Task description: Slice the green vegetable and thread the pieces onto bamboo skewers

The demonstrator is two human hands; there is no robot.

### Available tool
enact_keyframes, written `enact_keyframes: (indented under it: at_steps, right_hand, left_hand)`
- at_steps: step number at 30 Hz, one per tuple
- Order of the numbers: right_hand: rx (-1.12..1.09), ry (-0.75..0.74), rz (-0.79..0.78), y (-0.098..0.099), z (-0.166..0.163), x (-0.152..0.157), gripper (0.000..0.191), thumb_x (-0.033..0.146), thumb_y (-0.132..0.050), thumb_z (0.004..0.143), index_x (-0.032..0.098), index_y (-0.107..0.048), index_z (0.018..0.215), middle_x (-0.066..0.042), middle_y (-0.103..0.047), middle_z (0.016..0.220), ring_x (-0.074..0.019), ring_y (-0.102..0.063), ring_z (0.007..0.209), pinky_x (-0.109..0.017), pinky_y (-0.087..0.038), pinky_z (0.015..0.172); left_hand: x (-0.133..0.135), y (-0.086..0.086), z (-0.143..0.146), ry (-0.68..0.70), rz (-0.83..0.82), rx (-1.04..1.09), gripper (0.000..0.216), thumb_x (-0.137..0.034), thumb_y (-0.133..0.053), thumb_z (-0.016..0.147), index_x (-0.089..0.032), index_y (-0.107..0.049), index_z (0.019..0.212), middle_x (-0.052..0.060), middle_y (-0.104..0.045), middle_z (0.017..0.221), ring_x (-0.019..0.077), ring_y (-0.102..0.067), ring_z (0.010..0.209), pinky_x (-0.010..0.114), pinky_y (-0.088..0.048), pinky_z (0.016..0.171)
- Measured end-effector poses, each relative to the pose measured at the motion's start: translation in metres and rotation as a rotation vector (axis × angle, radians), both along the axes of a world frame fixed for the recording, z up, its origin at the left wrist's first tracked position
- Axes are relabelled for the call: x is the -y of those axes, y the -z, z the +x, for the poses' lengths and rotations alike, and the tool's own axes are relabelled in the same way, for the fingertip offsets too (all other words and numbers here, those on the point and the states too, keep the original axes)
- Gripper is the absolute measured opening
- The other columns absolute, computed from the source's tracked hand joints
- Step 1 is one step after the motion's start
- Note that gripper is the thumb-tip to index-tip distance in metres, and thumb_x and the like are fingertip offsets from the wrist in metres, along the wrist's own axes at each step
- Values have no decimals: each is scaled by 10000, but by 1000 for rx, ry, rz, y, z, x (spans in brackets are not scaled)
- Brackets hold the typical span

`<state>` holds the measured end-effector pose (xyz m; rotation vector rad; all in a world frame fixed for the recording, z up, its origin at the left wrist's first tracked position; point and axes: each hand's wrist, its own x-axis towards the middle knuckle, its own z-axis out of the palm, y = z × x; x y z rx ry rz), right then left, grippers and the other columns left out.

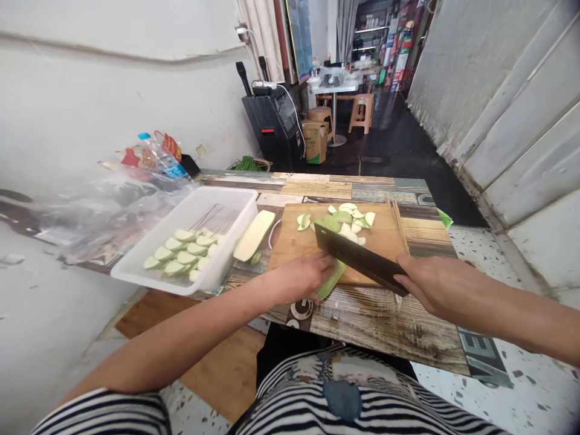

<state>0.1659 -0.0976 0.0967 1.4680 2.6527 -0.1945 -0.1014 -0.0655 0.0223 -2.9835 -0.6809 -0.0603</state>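
Note:
My right hand (419, 275) grips the handle of a dark, broad-bladed cleaver (356, 257), its blade slanting across the near part of the wooden cutting board (290, 241). My left hand (308, 278) is closed on a green-skinned vegetable piece (332, 283) at the board's near edge, fingertips close by the blade. The blade partly hides this piece. Beyond the cleaver lie several cut slices (347, 216) with green skin and pale flesh. Thin wooden skewers (397, 225) rest along the board's right side.
A white plastic tub (181, 289) at left holds several slices and skewers. Beside it lies a long, pale cut vegetable half (254, 235). Plastic bags (122, 211) and a bottle (168, 158) sit by the wall. A black speaker (274, 124) stands beyond the table.

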Motion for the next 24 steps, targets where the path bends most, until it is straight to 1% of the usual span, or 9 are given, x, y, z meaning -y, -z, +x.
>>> enact_keyframes:
  at_steps: [3, 7, 10, 12, 15, 19, 21, 24]
  right_hand:
    - [13, -18, -44, 0, -6, -1, 197, 235, -363, 869, 164, -518, 771, -41, -557, 508, -141, -487, 404, -246, -203, 390]
    - [20, -21, -104, 11, -11, -3, 160, 172, -377, 861, 143, -528, 816, -75, -611, 593, -159, -563, 483, -243, -234, 410]
    - [-7, -16, -81, 21, -7, -5, 194, 219, -356, 882, 149, -523, 811, -73, -616, 607, -165, -559, 478, -251, -232, 413]
    - [-26, -13, -56, 23, -3, -6, 227, 256, -340, 892, 160, -518, 788, -62, -603, 585, -161, -542, 462, -256, -227, 415]
    - [-24, 3, -19, 15, 0, -6, 245, 285, -325, 892, 167, -515, 792, -46, -576, 544, -150, -502, 424, -257, -213, 411]
    - [28, 8, 6, 1, -3, -4, 242, 279, -320, 880, 165, -521, 805, -49, -562, 523, -148, -470, 400, -254, -182, 400]
    - [39, 4, -3, -1, -3, -4, 234, 270, -320, 877, 168, -518, 806, -51, -566, 529, -154, -476, 407, -253, -181, 400]
    - [48, -7, -19, 0, -3, -4, 230, 270, -315, 881, 170, -508, 807, -50, -570, 537, -163, -489, 419, -255, -190, 403]
  left_hand:
    - [0, 1, 0, -9, -21, 41, 468, -400, -594, 735, -152, -516, 1124, 150, -536, 1213, 266, -445, 1167, 358, -430, 907]
    - [1, -1, 2, -40, -24, -59, 523, -417, -630, 703, -143, -513, 1133, 148, -520, 1231, 256, -452, 1159, 348, -410, 931]
    - [0, -3, 2, -50, -21, -108, 559, -430, -651, 686, -127, -516, 1137, 152, -522, 1225, 254, -462, 1144, 339, -411, 931]
    - [-1, -2, 2, -48, -28, -90, 550, -432, -648, 690, -122, -524, 1128, 150, -530, 1213, 255, -466, 1136, 343, -412, 931]
    - [-5, 0, 3, -52, -43, -41, 513, -420, -639, 701, -122, -537, 1106, 143, -551, 1181, 259, -469, 1130, 343, -430, 910]
    - [-7, 1, 6, -59, -33, -32, 428, -406, -624, 714, -141, -564, 1043, 131, -567, 1163, 257, -479, 1112, 346, -435, 905]
    - [-6, 0, 7, -49, -14, -28, 414, -402, -635, 704, -135, -575, 1014, 137, -577, 1142, 262, -485, 1098, 345, -436, 901]
    - [-4, -2, 8, -28, 13, -32, 440, -382, -659, 687, -92, -580, 1009, 171, -577, 1125, 275, -480, 1100, 337, -433, 901]
